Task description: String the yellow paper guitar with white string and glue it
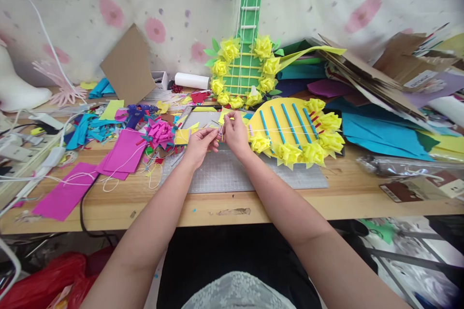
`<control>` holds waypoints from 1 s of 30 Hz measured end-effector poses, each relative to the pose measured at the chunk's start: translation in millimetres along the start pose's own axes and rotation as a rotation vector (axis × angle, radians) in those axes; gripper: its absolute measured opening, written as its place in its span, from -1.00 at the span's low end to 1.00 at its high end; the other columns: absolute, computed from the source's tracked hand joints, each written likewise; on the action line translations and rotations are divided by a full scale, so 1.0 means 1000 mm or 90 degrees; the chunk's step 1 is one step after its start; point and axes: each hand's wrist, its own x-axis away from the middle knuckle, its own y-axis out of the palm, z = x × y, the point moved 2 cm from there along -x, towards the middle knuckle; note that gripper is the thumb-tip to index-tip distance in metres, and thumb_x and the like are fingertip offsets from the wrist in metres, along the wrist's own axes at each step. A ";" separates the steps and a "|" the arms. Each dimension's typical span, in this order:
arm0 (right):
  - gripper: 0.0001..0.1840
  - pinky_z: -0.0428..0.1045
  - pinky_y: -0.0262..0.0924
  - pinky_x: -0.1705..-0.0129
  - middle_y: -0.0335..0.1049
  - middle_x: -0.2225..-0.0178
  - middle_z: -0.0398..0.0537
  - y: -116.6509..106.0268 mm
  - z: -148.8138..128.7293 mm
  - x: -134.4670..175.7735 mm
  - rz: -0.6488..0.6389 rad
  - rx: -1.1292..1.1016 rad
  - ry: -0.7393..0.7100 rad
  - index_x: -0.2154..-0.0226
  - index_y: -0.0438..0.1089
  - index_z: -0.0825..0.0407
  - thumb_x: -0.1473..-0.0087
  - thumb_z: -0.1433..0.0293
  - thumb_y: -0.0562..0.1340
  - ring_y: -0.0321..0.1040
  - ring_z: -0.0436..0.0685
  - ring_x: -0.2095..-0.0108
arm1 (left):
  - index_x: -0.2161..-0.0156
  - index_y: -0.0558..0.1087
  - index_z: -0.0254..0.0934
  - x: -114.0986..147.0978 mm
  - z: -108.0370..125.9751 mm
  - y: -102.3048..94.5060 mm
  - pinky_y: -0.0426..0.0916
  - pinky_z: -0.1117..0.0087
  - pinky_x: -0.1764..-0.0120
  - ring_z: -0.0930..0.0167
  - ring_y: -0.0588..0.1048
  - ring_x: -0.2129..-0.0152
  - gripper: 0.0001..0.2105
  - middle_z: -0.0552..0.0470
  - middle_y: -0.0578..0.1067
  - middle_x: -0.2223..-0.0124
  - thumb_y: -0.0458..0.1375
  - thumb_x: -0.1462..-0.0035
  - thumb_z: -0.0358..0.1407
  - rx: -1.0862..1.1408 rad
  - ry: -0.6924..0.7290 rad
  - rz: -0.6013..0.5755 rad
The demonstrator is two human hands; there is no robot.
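Observation:
A yellow paper guitar point(277, 118) lies sideways on a grey cutting mat point(224, 174), its body to the right and its neck passing under my hands. Blue strips cross the body, and yellow paper flowers point(288, 153) line its edge. Thin white string point(286, 129) runs over the body toward my fingers. Over the neck, my left hand point(201, 146) is closed in a pinch at the string. Close beside it, my right hand point(235, 133) also pinches the string, its fingertips nearly touching the left ones. The exact grip is too small to make out.
Behind stands a green paper guitar point(250, 34) ringed with yellow flowers. Magenta paper sheets point(121, 154), a magenta flower point(159, 133) and scraps lie left. Blue sheets point(377, 130) and stacked cardboard point(377, 77) crowd the right. White cables point(54, 157) cross the left edge.

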 end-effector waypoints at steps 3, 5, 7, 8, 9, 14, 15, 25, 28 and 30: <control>-0.80 -0.13 -0.06 0.64 0.20 0.62 -0.34 0.005 0.005 -0.003 -0.013 -0.144 0.063 0.41 0.02 -0.06 -0.14 0.20 0.02 0.09 -0.10 0.75 | 0.38 0.37 -0.35 -0.001 0.001 0.000 0.20 0.60 0.68 0.65 0.22 0.74 -0.78 0.18 0.36 0.58 0.25 0.14 -0.27 0.027 0.009 0.011; -0.80 -0.15 -0.08 0.68 0.22 0.57 -0.32 0.005 0.003 -0.004 0.007 -0.205 0.085 0.43 0.03 -0.04 -0.14 0.24 0.04 0.08 -0.14 0.75 | 0.38 0.32 -0.31 0.000 0.003 0.000 0.11 0.62 0.71 0.66 0.09 0.78 -0.82 0.26 0.23 0.66 0.20 0.12 -0.32 0.044 0.017 0.023; -0.80 -0.16 -0.10 0.69 0.25 0.52 -0.31 0.004 -0.002 -0.004 0.017 -0.248 0.102 0.45 0.03 -0.03 -0.13 0.28 0.07 0.08 -0.17 0.73 | 0.37 0.26 -0.27 0.001 0.005 0.001 -0.01 0.64 0.74 0.66 0.01 0.80 -0.83 0.31 0.09 0.71 0.17 0.12 -0.38 0.049 0.018 0.038; -0.80 -0.17 -0.09 0.69 0.26 0.51 -0.30 0.003 -0.005 -0.004 0.013 -0.269 0.113 0.45 0.03 -0.02 -0.12 0.29 0.08 0.09 -0.17 0.73 | 0.37 0.24 -0.25 0.001 0.005 0.001 -0.06 0.64 0.74 0.65 -0.01 0.80 -0.82 0.33 0.05 0.71 0.15 0.13 -0.40 0.046 0.016 0.045; -0.79 -0.18 -0.09 0.69 0.28 0.50 -0.30 0.002 -0.007 -0.004 0.003 -0.292 0.127 0.45 0.03 -0.02 -0.11 0.29 0.10 0.10 -0.17 0.72 | 0.38 0.22 -0.24 0.001 0.006 0.001 -0.09 0.64 0.74 0.65 -0.02 0.80 -0.81 0.33 0.02 0.71 0.14 0.14 -0.41 0.040 0.014 0.053; -0.78 -0.20 -0.10 0.69 0.29 0.57 -0.30 0.003 -0.010 -0.002 -0.061 -0.401 0.219 0.45 0.03 -0.02 -0.08 0.31 0.13 0.08 -0.17 0.72 | 0.44 0.19 -0.23 0.002 0.009 -0.001 -0.17 0.61 0.73 0.65 -0.07 0.81 -0.81 0.33 -0.02 0.72 0.16 0.13 -0.32 -0.029 0.019 0.086; -0.78 -0.20 -0.10 0.69 0.29 0.59 -0.30 0.003 -0.010 -0.002 -0.069 -0.413 0.226 0.46 0.04 -0.01 -0.08 0.32 0.14 0.07 -0.17 0.72 | 0.48 0.20 -0.25 0.002 0.009 -0.002 -0.18 0.60 0.73 0.66 -0.08 0.81 -0.82 0.32 -0.02 0.73 0.16 0.12 -0.29 -0.050 0.019 0.091; -0.73 -0.21 -0.25 0.68 0.07 0.69 -0.38 0.003 -0.016 0.002 -0.161 -0.423 0.234 0.49 0.04 0.00 0.00 0.32 0.20 -0.03 -0.17 0.72 | 0.61 0.32 -0.32 0.002 0.010 -0.005 -0.19 0.58 0.74 0.68 -0.07 0.82 -0.87 0.27 -0.01 0.75 0.14 0.17 -0.32 -0.105 0.022 0.142; -0.71 -0.21 -0.25 0.67 0.01 0.71 -0.38 0.006 -0.016 0.003 -0.203 -0.459 0.271 0.50 0.02 0.00 0.00 0.35 0.21 -0.05 -0.17 0.72 | 0.58 0.35 -0.32 0.000 0.007 -0.007 -0.14 0.57 0.77 0.67 -0.03 0.83 -0.87 0.26 0.08 0.74 0.17 0.17 -0.29 -0.110 0.037 0.159; -0.69 -0.21 -0.23 0.67 -0.02 0.71 -0.38 0.008 -0.016 0.005 -0.231 -0.487 0.298 0.51 0.00 0.00 0.01 0.36 0.22 -0.04 -0.16 0.71 | 0.56 0.38 -0.32 -0.002 0.004 -0.010 -0.11 0.56 0.78 0.68 -0.01 0.85 -0.85 0.26 0.12 0.73 0.20 0.17 -0.26 -0.109 0.046 0.162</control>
